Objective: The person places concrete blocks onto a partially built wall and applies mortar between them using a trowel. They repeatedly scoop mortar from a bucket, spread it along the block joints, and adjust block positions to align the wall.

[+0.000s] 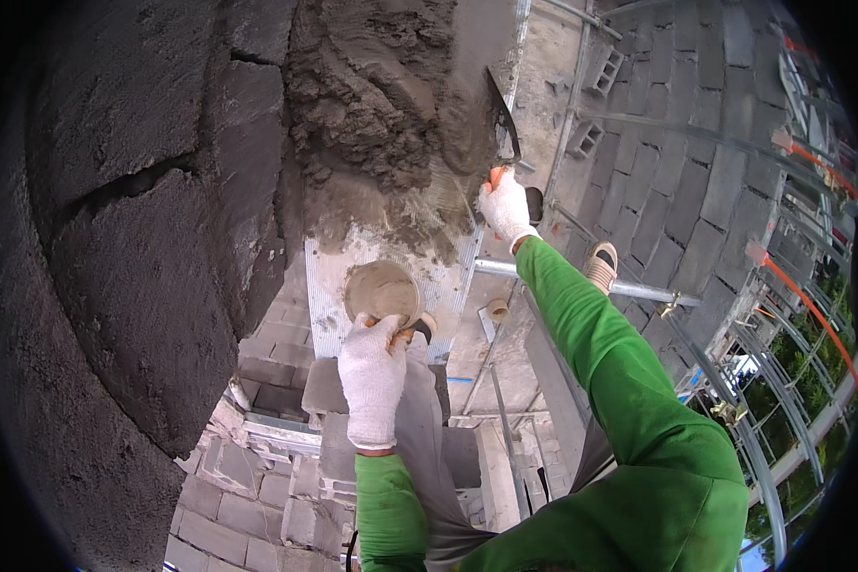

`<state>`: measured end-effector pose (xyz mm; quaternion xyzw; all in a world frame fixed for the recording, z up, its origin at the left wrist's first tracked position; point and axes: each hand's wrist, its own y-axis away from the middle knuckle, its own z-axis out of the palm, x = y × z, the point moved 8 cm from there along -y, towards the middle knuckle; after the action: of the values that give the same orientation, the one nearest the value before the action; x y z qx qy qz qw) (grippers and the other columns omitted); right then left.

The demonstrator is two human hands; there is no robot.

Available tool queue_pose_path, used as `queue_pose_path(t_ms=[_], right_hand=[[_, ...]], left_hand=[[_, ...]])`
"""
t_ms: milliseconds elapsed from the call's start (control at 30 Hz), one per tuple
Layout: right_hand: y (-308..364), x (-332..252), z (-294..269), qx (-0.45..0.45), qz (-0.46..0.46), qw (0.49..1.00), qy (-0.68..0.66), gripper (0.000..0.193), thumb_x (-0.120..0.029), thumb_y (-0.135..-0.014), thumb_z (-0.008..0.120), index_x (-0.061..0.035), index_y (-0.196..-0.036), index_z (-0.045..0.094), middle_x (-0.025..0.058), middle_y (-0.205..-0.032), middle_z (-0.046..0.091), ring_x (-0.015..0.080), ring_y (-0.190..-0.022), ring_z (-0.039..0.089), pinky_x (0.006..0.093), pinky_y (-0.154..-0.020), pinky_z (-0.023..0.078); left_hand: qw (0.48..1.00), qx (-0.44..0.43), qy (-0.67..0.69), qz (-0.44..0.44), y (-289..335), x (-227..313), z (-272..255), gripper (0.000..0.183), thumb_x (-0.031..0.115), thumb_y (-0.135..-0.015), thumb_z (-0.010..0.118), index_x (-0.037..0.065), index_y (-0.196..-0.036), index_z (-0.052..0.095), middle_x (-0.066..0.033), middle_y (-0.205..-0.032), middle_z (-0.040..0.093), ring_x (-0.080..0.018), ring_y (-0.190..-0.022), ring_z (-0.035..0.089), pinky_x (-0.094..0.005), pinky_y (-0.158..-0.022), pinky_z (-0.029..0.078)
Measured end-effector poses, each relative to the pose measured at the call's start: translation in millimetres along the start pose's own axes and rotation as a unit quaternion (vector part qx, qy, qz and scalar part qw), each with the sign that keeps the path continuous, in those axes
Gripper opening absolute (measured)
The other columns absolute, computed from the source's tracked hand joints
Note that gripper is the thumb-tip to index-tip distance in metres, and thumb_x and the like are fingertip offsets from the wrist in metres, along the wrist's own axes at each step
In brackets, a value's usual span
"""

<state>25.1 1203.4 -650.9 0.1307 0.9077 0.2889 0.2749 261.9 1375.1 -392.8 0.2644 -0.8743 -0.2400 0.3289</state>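
Note:
My right hand (507, 205), in a white knitted glove, is closed round the orange handle of a trowel (504, 112). The trowel's dark blade stands edge-on against the right side of a heap of wet grey mortar (372, 105). The mortar lies on a ribbed metal plank (326, 286). Nearer to me, my gloved left hand (373, 377) grips the near rim of a small round pail (381, 291). A pale greyish layer coats the inside of the pail, and how deep it is I cannot tell.
A rough grey block wall (133, 191) rises close on the left. Scaffold tubes (586, 283) cross beside and below the plank. Hollow concrete blocks (602, 71) rest lower down at the right, before another block wall (682, 143). Orange straps (810, 296) hang at the far right.

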Motion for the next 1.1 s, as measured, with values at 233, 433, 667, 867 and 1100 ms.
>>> queue_pose_path(t_ms=[233, 433, 667, 867, 1100], right_hand=[[127, -7, 123, -0.104, 0.116, 0.960, -0.230, 0.049, -0.028, -0.096, 0.069, 0.0048, -0.129, 0.056, 0.0271, -0.090, 0.072, 0.0420, -0.075, 0.074, 0.0474, -0.062, 0.060], [162, 41, 97, -0.142, 0.283, 0.812, -0.490, 0.015, -0.021, -0.100, 0.067, -0.0148, -0.094, 0.054, 0.0008, -0.067, 0.053, 0.0159, -0.049, 0.049, 0.0383, -0.044, 0.045], [107, -49, 173, -0.191, 0.244, 0.767, -0.563, 0.023, -0.022, -0.100, 0.068, -0.0165, -0.085, 0.051, -0.0017, -0.061, 0.046, 0.0144, -0.045, 0.039, 0.0370, -0.045, 0.038], [133, -72, 107, -0.239, 0.204, 0.746, -0.588, 0.023, -0.018, -0.105, 0.063, -0.0164, -0.087, 0.049, -0.0028, -0.061, 0.042, 0.0119, -0.044, 0.037, 0.0336, -0.042, 0.036], [105, -186, 22, -0.083, -0.113, 0.952, -0.273, 0.030, -0.027, -0.102, 0.071, -0.0036, -0.110, 0.054, 0.0104, -0.072, 0.063, 0.0183, -0.055, 0.063, 0.0353, -0.049, 0.050]], left_hand=[[0.999, 0.028, -0.013, 0.015, 0, -8, -7, 0.025, 0.006, -0.081, 0.080, 0.006, -0.106, 0.077, -0.0184, -0.098, 0.068, -0.0385, -0.090, 0.070, -0.0456, -0.077, 0.056], [0.999, 0.041, 0.000, -0.007, 2, -18, -18, 0.024, 0.007, -0.081, 0.081, 0.005, -0.105, 0.077, -0.0178, -0.097, 0.068, -0.0387, -0.087, 0.070, -0.0455, -0.076, 0.056], [0.998, 0.052, -0.007, -0.018, 4, -27, -25, 0.026, 0.008, -0.081, 0.082, 0.007, -0.107, 0.077, -0.0178, -0.097, 0.069, -0.0381, -0.089, 0.071, -0.0451, -0.077, 0.057], [0.997, 0.070, 0.005, -0.029, 7, -34, -31, 0.026, 0.009, -0.082, 0.082, 0.008, -0.107, 0.077, -0.0176, -0.098, 0.069, -0.0380, -0.090, 0.070, -0.0454, -0.077, 0.056], [0.996, 0.078, 0.007, -0.049, 16, -43, -25, 0.027, 0.014, -0.083, 0.082, 0.008, -0.109, 0.077, -0.0178, -0.103, 0.069, -0.0384, -0.091, 0.069, -0.0466, -0.080, 0.056]])
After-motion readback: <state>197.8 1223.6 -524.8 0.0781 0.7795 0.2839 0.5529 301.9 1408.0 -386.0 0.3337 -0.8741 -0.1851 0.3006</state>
